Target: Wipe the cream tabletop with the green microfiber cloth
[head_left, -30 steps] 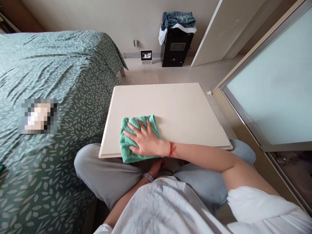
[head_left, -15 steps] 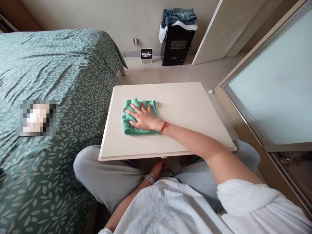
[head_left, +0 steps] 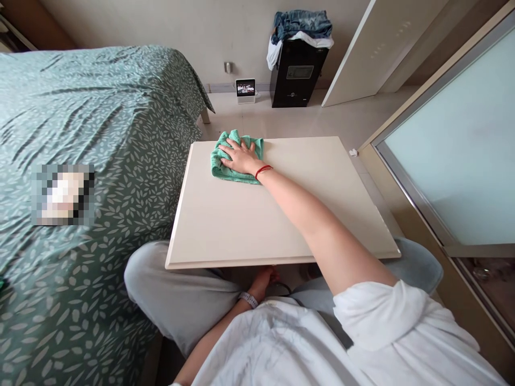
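Observation:
My right hand (head_left: 240,156), a red string round its wrist, lies flat with spread fingers on a folded green cloth (head_left: 220,170). The cloth rests on the far left part of a cream tabletop (head_left: 241,230) and reaches over its far edge. Below the near edge of the tabletop, between my legs, is my left hand (head_left: 263,280), with a pale watch band on the wrist. Its fingers are partly hidden by shadow and the table edge, so I cannot make out their shape.
A bed with a green leaf-patterned cover (head_left: 132,161) stands on the left. By the far wall are a small screen (head_left: 245,91) and a black cabinet (head_left: 295,80) topped with folded clothes (head_left: 301,24). A frosted sliding door (head_left: 462,139) is at the right.
My right hand and the green cloth under it have moved away from me, to the tabletop's far edge. My left hand stays below the near edge. The view has shifted slightly.

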Demonstrator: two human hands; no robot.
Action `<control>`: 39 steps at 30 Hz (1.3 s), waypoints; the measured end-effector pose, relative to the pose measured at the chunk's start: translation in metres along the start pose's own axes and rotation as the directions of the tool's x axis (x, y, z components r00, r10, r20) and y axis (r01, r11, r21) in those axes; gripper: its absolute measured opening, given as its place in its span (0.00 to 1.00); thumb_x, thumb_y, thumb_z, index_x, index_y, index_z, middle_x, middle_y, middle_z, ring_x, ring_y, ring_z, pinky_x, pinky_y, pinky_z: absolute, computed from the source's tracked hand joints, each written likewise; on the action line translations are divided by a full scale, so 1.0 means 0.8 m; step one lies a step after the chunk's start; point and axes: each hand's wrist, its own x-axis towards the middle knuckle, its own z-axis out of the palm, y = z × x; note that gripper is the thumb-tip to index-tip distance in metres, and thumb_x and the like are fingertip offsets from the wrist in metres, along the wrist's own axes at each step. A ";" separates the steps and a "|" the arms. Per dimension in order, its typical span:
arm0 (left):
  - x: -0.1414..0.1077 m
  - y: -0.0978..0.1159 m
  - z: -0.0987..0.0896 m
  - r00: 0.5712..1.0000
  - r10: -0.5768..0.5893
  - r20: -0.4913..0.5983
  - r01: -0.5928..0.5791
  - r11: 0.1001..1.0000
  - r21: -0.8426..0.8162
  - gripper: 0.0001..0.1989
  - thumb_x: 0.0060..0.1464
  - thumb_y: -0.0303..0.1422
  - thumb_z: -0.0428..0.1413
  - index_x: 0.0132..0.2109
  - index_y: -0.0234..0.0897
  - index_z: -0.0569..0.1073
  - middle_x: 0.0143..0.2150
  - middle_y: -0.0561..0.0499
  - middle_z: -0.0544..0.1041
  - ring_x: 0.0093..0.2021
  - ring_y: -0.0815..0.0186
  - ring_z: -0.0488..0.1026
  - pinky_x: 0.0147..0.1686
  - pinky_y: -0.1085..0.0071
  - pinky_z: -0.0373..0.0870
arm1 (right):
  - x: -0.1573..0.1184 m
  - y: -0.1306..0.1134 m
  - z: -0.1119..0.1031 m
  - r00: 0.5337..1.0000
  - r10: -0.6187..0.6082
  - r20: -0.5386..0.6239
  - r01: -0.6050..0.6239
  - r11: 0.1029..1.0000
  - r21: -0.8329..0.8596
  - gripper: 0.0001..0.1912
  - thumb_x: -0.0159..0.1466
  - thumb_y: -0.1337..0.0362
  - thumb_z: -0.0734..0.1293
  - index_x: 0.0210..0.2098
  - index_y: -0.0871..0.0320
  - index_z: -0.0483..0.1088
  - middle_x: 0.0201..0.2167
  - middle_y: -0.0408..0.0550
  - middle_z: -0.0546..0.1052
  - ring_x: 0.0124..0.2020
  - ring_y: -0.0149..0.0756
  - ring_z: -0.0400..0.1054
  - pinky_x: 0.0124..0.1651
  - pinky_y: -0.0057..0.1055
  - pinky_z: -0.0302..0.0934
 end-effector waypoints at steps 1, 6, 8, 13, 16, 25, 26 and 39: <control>0.001 0.000 0.000 1.000 -0.001 0.000 0.001 1.000 0.000 0.10 0.40 0.30 0.47 0.31 0.31 0.68 0.27 0.46 0.72 0.25 0.70 0.68 0.28 0.75 0.61 | -0.001 0.000 0.000 1.000 0.006 -0.003 -0.006 1.000 -0.004 0.39 0.83 0.52 0.59 0.90 0.51 0.58 0.93 0.58 0.47 0.90 0.77 0.41 0.82 0.89 0.39; 0.004 -0.002 0.000 1.000 -0.006 0.012 0.006 1.000 -0.004 0.10 0.40 0.29 0.47 0.32 0.30 0.68 0.27 0.45 0.71 0.25 0.69 0.68 0.27 0.75 0.61 | -0.042 -0.018 0.009 0.999 0.029 -0.025 -0.030 0.999 -0.027 0.40 0.84 0.53 0.59 0.91 0.55 0.56 0.93 0.61 0.47 0.90 0.77 0.41 0.82 0.88 0.40; 0.006 -0.004 -0.001 1.000 -0.005 0.015 0.005 1.000 -0.007 0.10 0.40 0.30 0.48 0.32 0.30 0.67 0.27 0.45 0.71 0.26 0.69 0.68 0.28 0.74 0.62 | -0.072 -0.026 0.016 1.000 -0.016 -0.015 0.016 0.999 -0.037 0.40 0.84 0.53 0.60 0.91 0.55 0.56 0.93 0.62 0.47 0.90 0.77 0.41 0.83 0.87 0.40; 0.005 -0.005 -0.004 1.000 0.013 0.021 -0.012 1.000 -0.016 0.10 0.41 0.30 0.48 0.33 0.31 0.67 0.28 0.45 0.72 0.26 0.69 0.68 0.29 0.74 0.62 | -0.169 -0.029 0.033 0.970 -0.240 0.029 0.242 0.968 -0.068 0.40 0.82 0.53 0.66 0.90 0.52 0.60 0.92 0.62 0.52 0.89 0.77 0.46 0.83 0.84 0.42; 0.002 -0.004 -0.004 1.000 0.020 0.023 -0.019 1.000 -0.025 0.11 0.41 0.31 0.48 0.34 0.31 0.67 0.29 0.44 0.72 0.26 0.68 0.68 0.30 0.74 0.62 | -0.231 -0.021 0.035 0.899 -0.430 0.082 0.436 0.898 -0.065 0.40 0.79 0.52 0.70 0.88 0.48 0.64 0.90 0.59 0.57 0.88 0.74 0.50 0.84 0.81 0.44; 0.009 -0.010 -0.003 0.999 0.002 0.037 -0.001 1.000 -0.017 0.11 0.41 0.31 0.48 0.33 0.31 0.68 0.30 0.44 0.72 0.28 0.68 0.69 0.33 0.72 0.63 | -0.233 0.029 0.019 0.755 -0.627 0.189 0.635 0.772 0.025 0.37 0.77 0.54 0.71 0.84 0.42 0.70 0.87 0.50 0.65 0.87 0.68 0.55 0.84 0.73 0.46; 0.011 -0.011 -0.004 0.999 -0.003 0.035 0.003 1.000 -0.007 0.10 0.41 0.31 0.48 0.33 0.31 0.68 0.29 0.44 0.72 0.28 0.68 0.69 0.32 0.72 0.63 | -0.215 0.035 0.017 0.795 -0.583 0.168 0.589 0.808 0.019 0.38 0.78 0.54 0.71 0.85 0.44 0.69 0.88 0.52 0.64 0.87 0.71 0.54 0.83 0.75 0.46; 0.011 -0.010 -0.003 1.000 -0.011 0.011 0.011 1.000 0.008 0.11 0.41 0.32 0.48 0.33 0.30 0.67 0.30 0.42 0.72 0.27 0.68 0.69 0.30 0.74 0.63 | 0.003 0.057 -0.007 0.997 0.063 -0.048 -0.062 0.998 0.016 0.41 0.82 0.50 0.60 0.90 0.54 0.58 0.93 0.59 0.47 0.90 0.83 0.39 0.80 0.90 0.38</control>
